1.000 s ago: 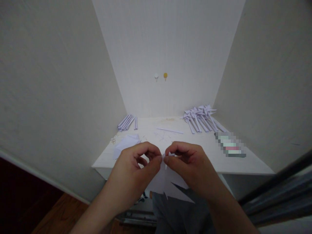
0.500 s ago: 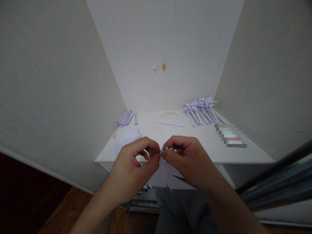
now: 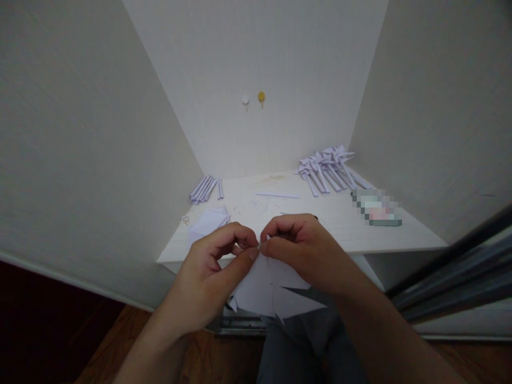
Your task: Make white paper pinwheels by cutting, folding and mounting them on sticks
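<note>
Both my hands meet in front of the white table [image 3: 344, 234], pinching one white sheet of paper [image 3: 264, 290] at its top edge. My left hand [image 3: 212, 277] is closed, thumb and forefinger pressed on the paper. My right hand [image 3: 304, 250] is closed too, its fingertips touching the left ones at the same spot. The paper hangs down below the hands with pointed, folded corners, over my lap.
On the table lie a bundle of rolled paper sticks [image 3: 205, 189] at the back left, a heap of folded paper pieces [image 3: 330, 168] at the back right, flat paper [image 3: 208, 221] at the left, one thin strip [image 3: 277, 195] and a blurred-out object [image 3: 376, 208]. Walls enclose three sides.
My hands have drifted slightly left and closer together, still pinching the paper. The view has tilted so the table sits higher in the picture.
</note>
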A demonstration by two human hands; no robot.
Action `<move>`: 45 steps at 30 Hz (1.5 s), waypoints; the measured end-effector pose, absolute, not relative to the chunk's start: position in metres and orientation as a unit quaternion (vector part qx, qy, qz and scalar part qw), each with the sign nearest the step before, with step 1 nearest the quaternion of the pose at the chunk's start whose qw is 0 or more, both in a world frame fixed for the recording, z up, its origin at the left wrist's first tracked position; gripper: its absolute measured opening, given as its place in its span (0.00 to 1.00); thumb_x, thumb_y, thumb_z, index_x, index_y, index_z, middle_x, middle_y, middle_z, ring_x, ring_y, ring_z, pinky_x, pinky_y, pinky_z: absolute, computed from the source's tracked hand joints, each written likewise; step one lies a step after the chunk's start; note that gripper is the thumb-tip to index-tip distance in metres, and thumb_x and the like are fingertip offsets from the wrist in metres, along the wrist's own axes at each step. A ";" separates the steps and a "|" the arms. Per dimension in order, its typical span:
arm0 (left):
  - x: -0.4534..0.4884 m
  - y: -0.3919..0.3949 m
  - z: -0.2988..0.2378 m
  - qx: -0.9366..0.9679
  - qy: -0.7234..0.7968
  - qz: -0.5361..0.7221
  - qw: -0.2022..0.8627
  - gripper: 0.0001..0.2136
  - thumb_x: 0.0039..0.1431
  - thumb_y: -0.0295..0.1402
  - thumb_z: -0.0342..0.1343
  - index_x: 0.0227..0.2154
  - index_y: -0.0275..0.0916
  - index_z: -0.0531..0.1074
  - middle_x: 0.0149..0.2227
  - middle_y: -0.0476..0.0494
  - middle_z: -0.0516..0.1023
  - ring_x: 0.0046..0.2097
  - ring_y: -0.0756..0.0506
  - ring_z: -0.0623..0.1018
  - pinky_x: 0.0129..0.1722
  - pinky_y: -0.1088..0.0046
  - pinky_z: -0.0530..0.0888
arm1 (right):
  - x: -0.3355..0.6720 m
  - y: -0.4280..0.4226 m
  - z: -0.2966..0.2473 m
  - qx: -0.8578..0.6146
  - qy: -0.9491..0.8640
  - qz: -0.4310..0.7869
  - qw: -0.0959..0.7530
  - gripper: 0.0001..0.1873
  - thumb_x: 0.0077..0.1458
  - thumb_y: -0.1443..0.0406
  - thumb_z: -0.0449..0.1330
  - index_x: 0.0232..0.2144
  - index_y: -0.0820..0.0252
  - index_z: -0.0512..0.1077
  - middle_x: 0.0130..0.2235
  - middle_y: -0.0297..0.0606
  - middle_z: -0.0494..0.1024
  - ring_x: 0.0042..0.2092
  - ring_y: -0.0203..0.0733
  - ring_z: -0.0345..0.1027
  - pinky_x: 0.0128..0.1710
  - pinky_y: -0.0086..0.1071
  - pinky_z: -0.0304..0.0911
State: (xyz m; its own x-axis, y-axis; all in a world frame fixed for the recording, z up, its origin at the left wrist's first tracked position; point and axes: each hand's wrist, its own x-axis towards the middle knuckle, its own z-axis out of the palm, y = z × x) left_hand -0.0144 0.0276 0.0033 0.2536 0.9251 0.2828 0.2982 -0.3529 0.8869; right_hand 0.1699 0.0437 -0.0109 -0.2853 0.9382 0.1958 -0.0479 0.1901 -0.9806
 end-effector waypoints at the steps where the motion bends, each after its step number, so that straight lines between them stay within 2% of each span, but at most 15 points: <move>1: -0.015 0.028 0.003 0.701 0.435 0.428 0.370 0.04 0.59 0.34 0.62 0.32 0.40 0.78 0.29 0.47 0.77 0.33 0.47 0.74 0.32 0.75 0.70 | 0.170 0.044 -0.011 -0.364 -0.604 0.529 0.472 0.06 0.48 0.65 0.62 0.23 0.60 0.76 0.20 0.28 0.69 0.23 0.31 0.55 0.20 0.25 0.49; 6: -0.017 0.027 0.001 0.687 0.436 0.435 0.385 0.05 0.57 0.36 0.65 0.31 0.39 0.78 0.30 0.46 0.76 0.33 0.47 0.74 0.32 0.75 0.70 | 0.171 0.043 -0.009 -0.348 -0.592 0.561 0.461 0.05 0.49 0.65 0.62 0.23 0.60 0.75 0.20 0.27 0.67 0.22 0.30 0.53 0.19 0.25 0.47; 12: -0.018 0.027 -0.002 0.614 0.434 0.462 0.470 0.09 0.55 0.39 0.67 0.31 0.40 0.77 0.25 0.50 0.71 0.25 0.51 0.68 0.23 0.78 0.63 | 0.168 0.038 -0.009 -0.312 -0.578 0.565 0.499 0.05 0.50 0.65 0.65 0.26 0.61 0.76 0.22 0.28 0.70 0.22 0.30 0.55 0.20 0.25 0.50; 19: -0.020 0.025 -0.001 0.588 0.404 0.468 0.521 0.09 0.56 0.38 0.68 0.32 0.40 0.77 0.25 0.52 0.71 0.24 0.52 0.68 0.22 0.79 0.63 | 0.170 0.030 -0.004 -0.309 -0.587 0.566 0.489 0.02 0.50 0.69 0.64 0.26 0.61 0.74 0.20 0.26 0.67 0.21 0.28 0.54 0.18 0.23 0.48; 27: -0.014 0.022 0.002 0.605 0.426 0.483 0.469 0.07 0.56 0.37 0.68 0.30 0.40 0.77 0.23 0.52 0.71 0.23 0.53 0.66 0.21 0.80 0.61 | 0.170 0.027 -0.003 -0.334 -0.617 0.511 0.497 0.03 0.50 0.70 0.65 0.25 0.61 0.75 0.21 0.27 0.69 0.23 0.30 0.58 0.20 0.23 0.51; 31: -0.012 0.019 0.005 0.618 0.433 0.501 0.424 0.06 0.56 0.35 0.67 0.28 0.40 0.78 0.23 0.52 0.71 0.23 0.53 0.66 0.21 0.81 0.61 | 0.170 0.027 -0.003 -0.312 -0.611 0.518 0.510 0.04 0.51 0.71 0.64 0.26 0.60 0.74 0.21 0.26 0.68 0.23 0.29 0.58 0.20 0.23 0.52; 36: -0.015 0.011 0.008 0.635 0.450 0.502 0.377 0.06 0.57 0.36 0.67 0.30 0.40 0.78 0.24 0.51 0.73 0.25 0.52 0.69 0.22 0.80 0.65 | 0.170 0.027 -0.004 -0.283 -0.587 0.530 0.542 0.03 0.54 0.70 0.65 0.28 0.60 0.75 0.23 0.25 0.69 0.23 0.28 0.57 0.21 0.22 0.52; 40: -0.017 0.002 0.012 0.642 0.471 0.508 0.329 0.06 0.57 0.36 0.68 0.30 0.40 0.79 0.26 0.50 0.75 0.27 0.51 0.72 0.25 0.80 0.67 | 0.169 0.025 -0.003 -0.273 -0.570 0.544 0.552 0.04 0.57 0.69 0.65 0.29 0.60 0.76 0.26 0.28 0.72 0.26 0.30 0.61 0.24 0.23 0.57; 45: -0.020 -0.007 0.014 0.609 0.497 0.507 0.353 0.09 0.57 0.40 0.68 0.31 0.41 0.79 0.28 0.48 0.78 0.27 0.50 0.72 0.22 0.79 0.66 | 0.166 0.021 -0.002 -0.262 -0.564 0.564 0.543 0.04 0.58 0.68 0.65 0.30 0.60 0.76 0.28 0.29 0.73 0.27 0.30 0.61 0.25 0.23 0.57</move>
State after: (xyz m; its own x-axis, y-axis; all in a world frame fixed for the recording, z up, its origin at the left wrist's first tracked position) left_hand -0.0197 -0.0069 0.0136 -0.0085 0.9640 0.2658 0.2475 -0.2555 0.9346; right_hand 0.1656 0.0213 -0.0019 -0.2732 0.9079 0.3181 -0.3172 0.2272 -0.9208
